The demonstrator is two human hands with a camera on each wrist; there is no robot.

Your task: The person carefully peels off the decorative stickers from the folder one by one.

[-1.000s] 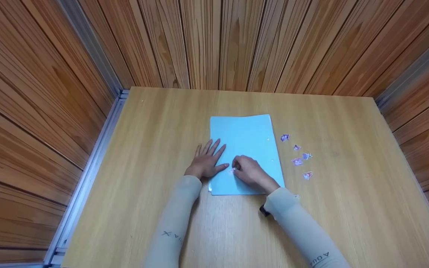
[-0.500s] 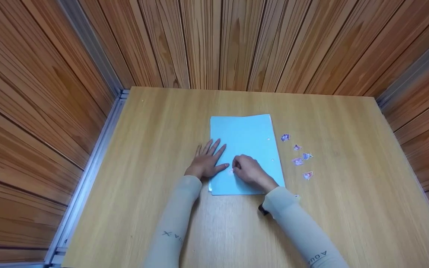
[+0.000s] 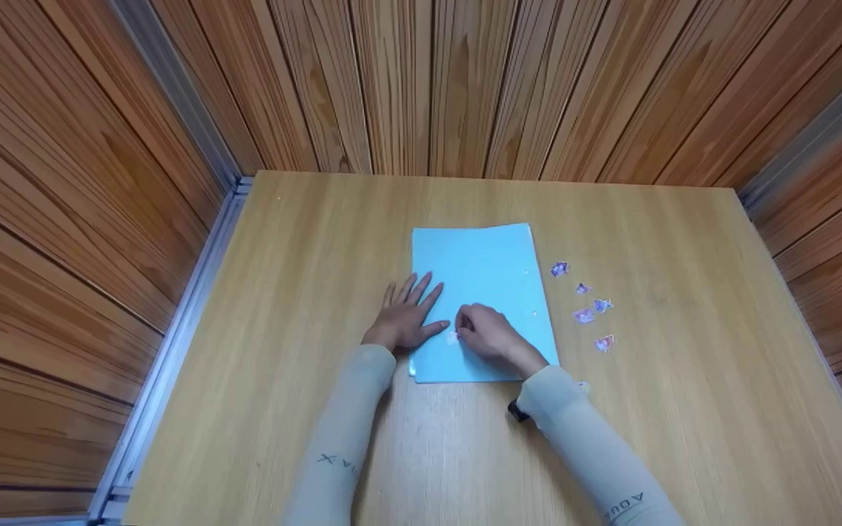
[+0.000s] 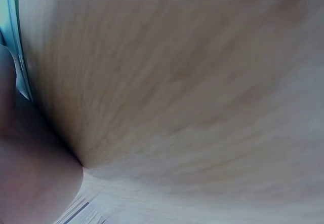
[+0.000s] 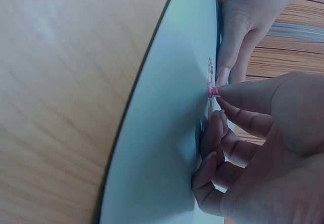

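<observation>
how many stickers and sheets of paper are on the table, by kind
blue paper sheet: 1
loose stickers right of the sheet: 5
sticker on the sheet under the right hand fingertip: 1
total: 7

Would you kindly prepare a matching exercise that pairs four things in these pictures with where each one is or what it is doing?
Things:
1. left hand
2. right hand
3. blue sheet
4. loose stickers

Places or states:
A. lying in a scattered row on the bare table, right of the sheet
B. flat, fingers spread, over the sheet's left edge
C. fingertip pressing a small pink sticker onto the sheet
D. lying flat mid-table under both hands

Pairs: 1-B, 2-C, 3-D, 4-A
</observation>
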